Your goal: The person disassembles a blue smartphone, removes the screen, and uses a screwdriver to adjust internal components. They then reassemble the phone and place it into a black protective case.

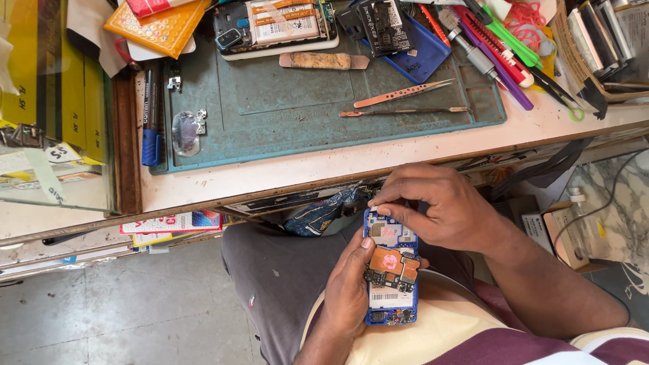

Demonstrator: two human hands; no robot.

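Note:
Over my lap I hold an opened blue phone [391,270] with its back cover off, showing a circuit board, copper-coloured shields and a white label. My left hand [351,287] grips the phone along its left edge, thumb resting on the board. My right hand [439,206] reaches over the phone's top end, its fingertips pressing on the upper edge near the camera area. Nothing else is in either hand.
A teal work mat [284,115] lies on the bench above my lap, carrying tweezers [403,94], a thin probe [404,111], another opened phone [277,27] and a blue phone frame [412,47]. Screwdrivers and cutters [500,47] lie at the right, a blue marker [151,115] at the left.

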